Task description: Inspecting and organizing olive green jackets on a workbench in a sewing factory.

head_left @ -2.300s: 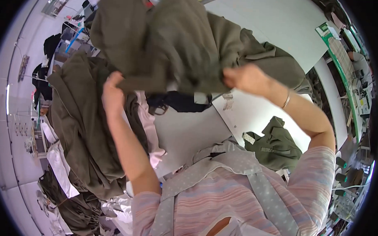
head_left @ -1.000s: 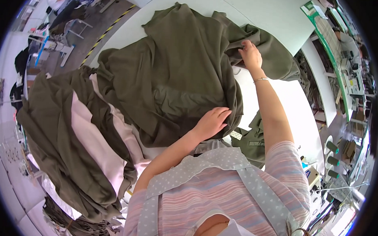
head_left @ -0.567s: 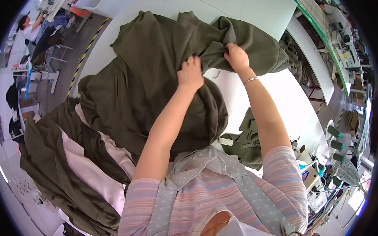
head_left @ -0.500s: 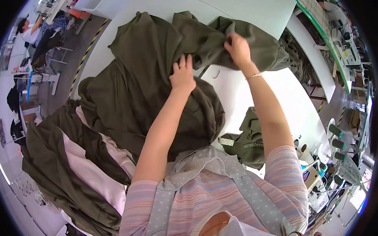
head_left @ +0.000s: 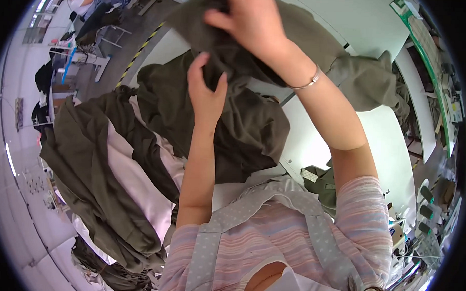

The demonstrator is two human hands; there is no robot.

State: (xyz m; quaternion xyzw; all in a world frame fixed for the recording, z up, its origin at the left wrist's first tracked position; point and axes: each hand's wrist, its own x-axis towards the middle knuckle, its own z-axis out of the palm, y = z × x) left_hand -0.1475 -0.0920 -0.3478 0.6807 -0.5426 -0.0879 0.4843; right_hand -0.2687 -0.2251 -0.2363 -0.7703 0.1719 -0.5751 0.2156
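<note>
A large dark olive garment [head_left: 254, 133] lies bunched across the white table, with a fold of it lifted toward the far side. My right hand [head_left: 250, 25], slightly blurred, is closed on that raised fold. Just below and to its left, my left hand [head_left: 206, 90] has its thumb and fingers apart against the dark cloth; it grips nothing that I can see. Part of the cloth under the right forearm is hidden. A lighter-looking stretch of olive cloth [head_left: 366, 81] extends to the right over the table's far edge.
Olive cloth with pale pink strips [head_left: 139, 180] is heaped at my left. A small folded olive piece [head_left: 324, 187] lies by my right elbow on the white table [head_left: 315, 133]. Thread cones [head_left: 426, 193] stand at the right. Another person [head_left: 84, 2] sits far left, beyond striped floor tape [head_left: 138, 57].
My right hand has moved left and up, lifting a fold of the garment with it. My left hand has shifted slightly left, its fingers now spread off the cloth. The view has turned somewhat.
</note>
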